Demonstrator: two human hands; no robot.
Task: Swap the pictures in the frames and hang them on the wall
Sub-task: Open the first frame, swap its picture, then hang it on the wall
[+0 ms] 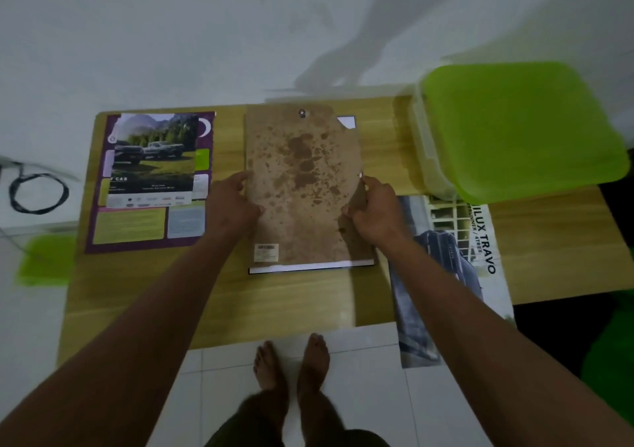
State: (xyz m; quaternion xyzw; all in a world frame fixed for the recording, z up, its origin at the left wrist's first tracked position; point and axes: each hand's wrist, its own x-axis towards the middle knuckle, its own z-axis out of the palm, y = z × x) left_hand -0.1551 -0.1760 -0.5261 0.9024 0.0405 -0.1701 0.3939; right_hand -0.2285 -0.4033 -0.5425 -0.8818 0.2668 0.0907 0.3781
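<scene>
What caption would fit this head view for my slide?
On the wooden table, left hand and right hand hold the stained backing board by its sides, truck picture alongside.

Dim greenish light, soft blur, wide-angle bending, shadows on wall [240, 34]

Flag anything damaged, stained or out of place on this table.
The backing board, gripped at its sides by the left hand and right hand, is covered in dark blotchy stains, and its top right corner looks cut away. The truck poster on the right hangs over the near edge of the table.
</scene>
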